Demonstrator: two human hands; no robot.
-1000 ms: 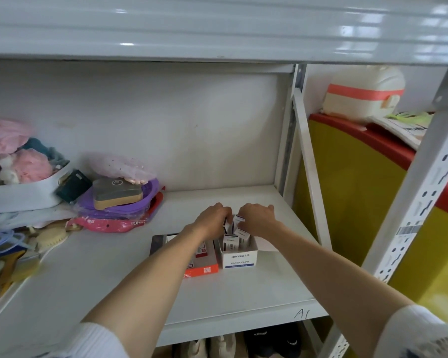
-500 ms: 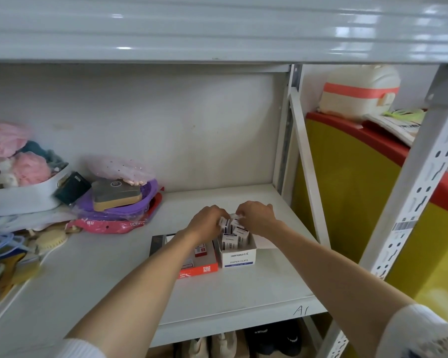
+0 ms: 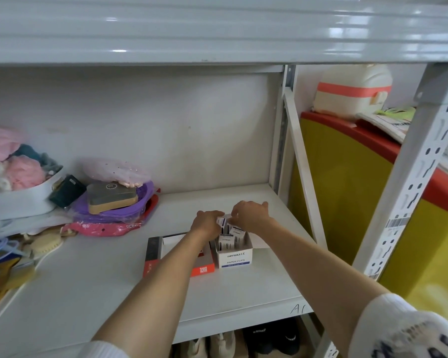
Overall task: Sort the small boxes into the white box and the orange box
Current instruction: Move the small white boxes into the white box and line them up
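White box marked PAPER CLIPS sits open on the shelf, touching the orange box on its left; both are well back from the front lip. Small boxes stand packed upright inside the white one, and a few ride above its rim between the two hands. Left hand has its grip curled onto a raised small box at the back-left corner; right hand is cupped over the back of the same cluster, and I can't tell whether its grip is pinching a box or only pressing on them, since the fingertips are hidden. Risks, as I judge them: white box looks near full, so forcing another one down could tilt its neighbours, pop one over the rim, or bulge the thin card wall. Both hands are crowded on one spot, so a box could slip out between them and fall behind, where the hands block the view. Orange box interior is mostly hidden under the left forearm, so its contents can't be checked from here and a mis-sort would go unnoticed. That forearm hangs right over it, so pulling back low could drag or nudge it. White box's open flap sticks out to the right and could snag the right wrist.
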